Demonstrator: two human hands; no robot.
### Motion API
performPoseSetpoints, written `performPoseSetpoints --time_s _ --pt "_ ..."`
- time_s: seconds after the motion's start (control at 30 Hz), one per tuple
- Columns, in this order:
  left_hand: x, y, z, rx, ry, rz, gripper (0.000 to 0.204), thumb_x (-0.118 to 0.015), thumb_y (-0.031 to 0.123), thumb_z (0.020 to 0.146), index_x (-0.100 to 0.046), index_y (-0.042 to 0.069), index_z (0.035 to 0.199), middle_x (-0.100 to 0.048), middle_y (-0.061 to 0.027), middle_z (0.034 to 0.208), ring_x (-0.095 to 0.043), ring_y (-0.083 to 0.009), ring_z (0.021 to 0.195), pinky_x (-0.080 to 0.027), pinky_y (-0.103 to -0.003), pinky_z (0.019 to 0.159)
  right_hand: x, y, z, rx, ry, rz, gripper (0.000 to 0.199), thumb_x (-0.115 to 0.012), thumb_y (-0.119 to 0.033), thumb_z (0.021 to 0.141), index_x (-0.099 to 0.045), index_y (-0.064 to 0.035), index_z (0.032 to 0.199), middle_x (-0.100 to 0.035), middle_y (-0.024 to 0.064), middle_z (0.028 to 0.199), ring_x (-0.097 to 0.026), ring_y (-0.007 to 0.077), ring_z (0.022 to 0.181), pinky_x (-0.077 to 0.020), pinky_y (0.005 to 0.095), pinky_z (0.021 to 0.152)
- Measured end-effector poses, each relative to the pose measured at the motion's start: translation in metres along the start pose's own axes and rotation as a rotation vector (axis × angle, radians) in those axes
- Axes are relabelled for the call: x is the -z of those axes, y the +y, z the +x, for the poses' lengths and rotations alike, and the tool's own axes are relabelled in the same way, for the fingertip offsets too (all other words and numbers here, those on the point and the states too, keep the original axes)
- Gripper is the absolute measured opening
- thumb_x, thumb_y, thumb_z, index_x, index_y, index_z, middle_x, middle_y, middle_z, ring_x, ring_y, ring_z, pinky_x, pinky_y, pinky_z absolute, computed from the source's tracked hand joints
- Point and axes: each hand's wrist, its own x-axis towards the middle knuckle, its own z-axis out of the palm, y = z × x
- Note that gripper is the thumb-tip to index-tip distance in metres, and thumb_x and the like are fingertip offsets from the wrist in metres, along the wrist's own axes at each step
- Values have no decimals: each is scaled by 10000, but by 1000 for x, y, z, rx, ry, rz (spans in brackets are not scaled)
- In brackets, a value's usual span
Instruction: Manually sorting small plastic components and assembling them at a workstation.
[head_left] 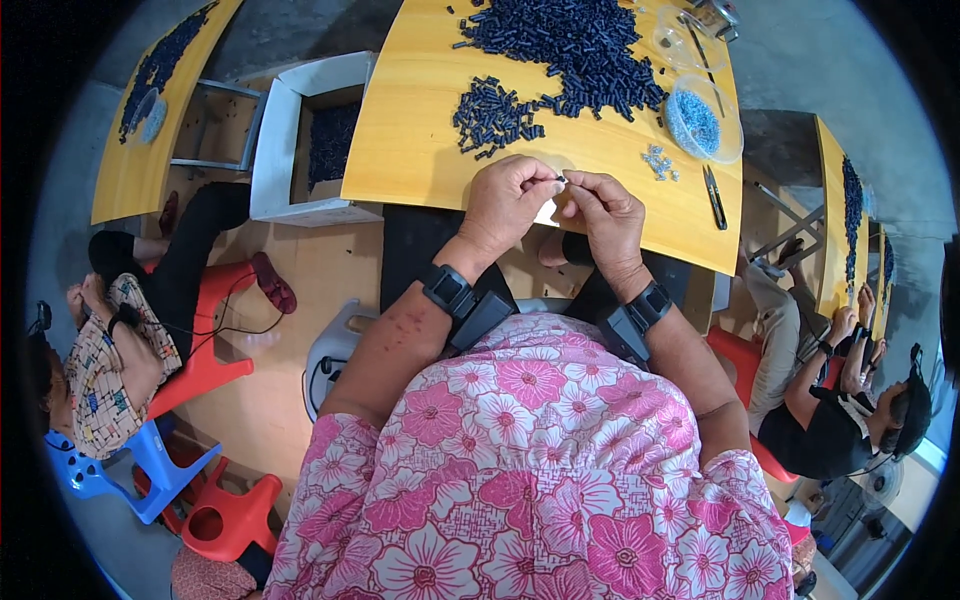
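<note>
Clear dish (pixel 727 140) holds blue beads (pixel 693 122); box (pixel 275 140) holds dark pieces (pixel 330 142).

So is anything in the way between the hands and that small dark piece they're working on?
Nothing visible. The left hand and right hand meet at the near edge of the yellow table, and both pinch the small dark piece between their fingertips. The pile of dark pieces lies farther back, clear of them.

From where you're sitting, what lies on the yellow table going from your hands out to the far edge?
Hands pinching a small dark piece: left hand, right hand → small cluster of dark blue pieces → big heap of dark blue pieces.
</note>
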Motion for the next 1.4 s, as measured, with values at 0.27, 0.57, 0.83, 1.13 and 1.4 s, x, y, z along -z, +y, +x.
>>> performPoseSetpoints --time_s 0.27,0.57,0.83,1.13,1.4 --pt "0 -1 0 -25 24 29 109 -702 101 820 -659 4 845 -659 -94 787 -622 -180 673 -501 -300 616 1 -5 -1 95 -41 -116 142 -583 13 899 -691 -7 989 -657 45 868 -634 100 719 -539 233 662" --pt "-1 -2 -1 -39 5 139 100 -711 90 816 -657 18 859 -640 -65 782 -598 -141 657 -492 -270 623 7 3 7 144 -118 -100 102 -622 23 881 -688 9 958 -645 53 902 -626 98 720 -521 239 663" --pt "0 4 -2 -47 9 142 107 -718 113 788 -657 46 844 -632 -80 758 -623 -201 649 -508 -317 617 4 10 50 114 30 -334 186 -671 -77 820 -696 7 984 -695 140 970 -673 219 853 -524 311 780" --pt "2 7 -1 -32 -43 143 104 -721 91 807 -662 31 868 -641 -60 770 -611 -147 637 -505 -274 613 -11 -1 80 458 -47 -737 294 -748 -93 791 -693 -65 1078 -582 56 771 -575 146 651 -485 285 610" --pt "2 5 -1 -50 -38 143 99 -716 89 810 -661 28 865 -641 -64 770 -619 -151 640 -509 -276 614 -14 -9 79 456 -91 -831 209 -678 -145 810 -709 -107 1013 -607 99 819 -605 276 730 -502 378 673"
